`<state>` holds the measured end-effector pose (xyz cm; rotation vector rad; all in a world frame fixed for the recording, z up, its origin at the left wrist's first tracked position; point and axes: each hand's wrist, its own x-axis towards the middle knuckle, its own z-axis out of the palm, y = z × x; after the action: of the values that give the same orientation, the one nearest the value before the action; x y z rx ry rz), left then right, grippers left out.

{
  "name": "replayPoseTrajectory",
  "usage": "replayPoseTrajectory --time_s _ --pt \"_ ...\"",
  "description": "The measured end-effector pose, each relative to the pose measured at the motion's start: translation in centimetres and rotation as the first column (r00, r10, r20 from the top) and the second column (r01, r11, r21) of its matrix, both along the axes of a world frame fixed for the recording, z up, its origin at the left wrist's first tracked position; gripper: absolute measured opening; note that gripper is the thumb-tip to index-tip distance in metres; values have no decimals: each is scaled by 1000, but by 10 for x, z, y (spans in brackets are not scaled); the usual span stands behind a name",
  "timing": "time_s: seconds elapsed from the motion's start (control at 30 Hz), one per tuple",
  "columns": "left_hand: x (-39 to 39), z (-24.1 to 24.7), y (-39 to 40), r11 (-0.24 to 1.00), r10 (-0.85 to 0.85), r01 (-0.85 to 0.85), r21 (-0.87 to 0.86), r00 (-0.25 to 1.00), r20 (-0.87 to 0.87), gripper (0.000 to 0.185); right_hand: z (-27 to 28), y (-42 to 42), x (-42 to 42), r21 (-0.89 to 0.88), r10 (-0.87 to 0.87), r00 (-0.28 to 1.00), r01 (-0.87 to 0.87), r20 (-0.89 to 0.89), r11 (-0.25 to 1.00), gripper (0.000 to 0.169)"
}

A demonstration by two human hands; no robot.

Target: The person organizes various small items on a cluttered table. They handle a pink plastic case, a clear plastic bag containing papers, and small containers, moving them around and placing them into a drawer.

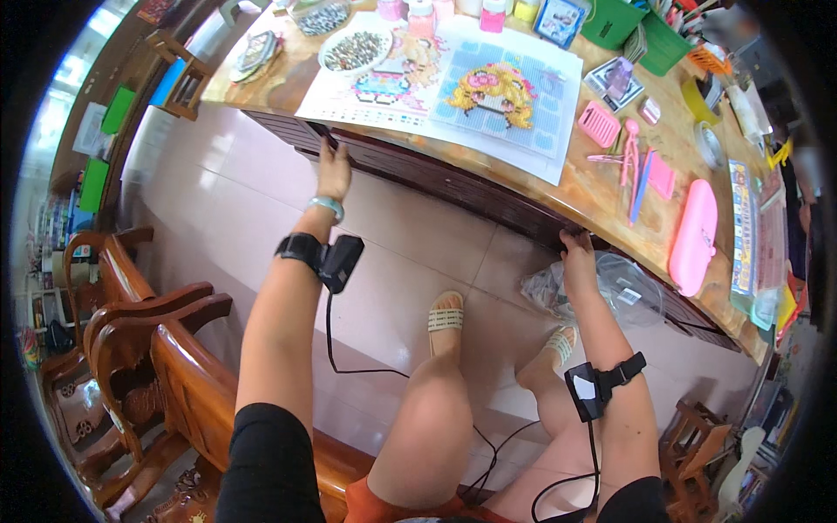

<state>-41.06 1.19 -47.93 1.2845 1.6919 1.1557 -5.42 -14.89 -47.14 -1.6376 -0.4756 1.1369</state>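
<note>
Below the marble-patterned tabletop [611, 196], my left hand [333, 167] touches the left part of the dark wooden panel [444, 180], fingers up at its edge. My right hand [578, 258] reaches the underside of the tabletop further right, its fingertips partly hidden. Whether either hand grips the wood is unclear. On the table above lies a clear pegboard [543, 140] with a blond bead figure [494, 91], over a white printed pattern sheet [327, 104]. A white dish of mixed beads [356, 52] rests on the sheet. Pink tweezers [630, 150] lie right of the board.
A pink case [694, 238], pink bead jars [422, 18] and green baskets [660, 42] stand or lie on the table. A clear plastic bag [631, 287] is near my right hand. Carved wooden chairs [196, 366] stand at left. Black cables [373, 371] hang from both wrist devices.
</note>
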Motion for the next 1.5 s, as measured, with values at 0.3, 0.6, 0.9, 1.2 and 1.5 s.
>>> replayPoseTrajectory --time_s 0.3,0.6,0.9,1.2,1.5 --pt "-29 -46 51 993 100 -102 -52 994 -44 50 -16 0 -7 87 40 984 -56 174 995 26" --pt "-43 -50 2 965 257 -246 89 956 -138 38 29 -42 -33 -149 201 975 -186 90 971 44" --pt "-62 -37 -53 964 257 -264 -22 952 -167 37 33 -97 -39 -170 385 923 -379 0 910 65" --pt "-64 -26 -68 952 241 -273 -141 948 -210 49 20 -114 -26 -245 522 852 -500 30 830 72" --pt "-9 85 -152 973 191 -121 -195 898 397 51 46 -96 1 -418 738 595 -611 318 672 71"
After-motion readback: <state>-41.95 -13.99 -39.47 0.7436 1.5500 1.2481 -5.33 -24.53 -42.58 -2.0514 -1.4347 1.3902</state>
